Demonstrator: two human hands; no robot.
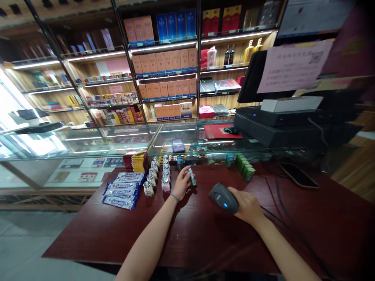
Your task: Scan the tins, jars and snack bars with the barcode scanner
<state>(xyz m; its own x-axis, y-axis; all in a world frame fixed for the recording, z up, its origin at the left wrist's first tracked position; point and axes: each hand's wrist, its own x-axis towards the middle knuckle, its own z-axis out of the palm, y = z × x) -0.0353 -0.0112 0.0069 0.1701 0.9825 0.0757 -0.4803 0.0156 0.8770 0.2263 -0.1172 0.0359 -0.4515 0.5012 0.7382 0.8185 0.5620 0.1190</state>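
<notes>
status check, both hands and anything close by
Left hand holding small green-and-white item. Right hand gripping scanner, blue light lit. Jars close beside left hand.

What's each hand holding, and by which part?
Right hand: dark scanner, by its handle end. Left hand: small green-and-white pack, by its side; exact finger contact unclear.

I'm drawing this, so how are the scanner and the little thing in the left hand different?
The scanner is bigger than the little pack. The scanner is dark with a blue light; the pack is white and green. The right hand holds the scanner, the left hand the pack. Both are held.
</notes>
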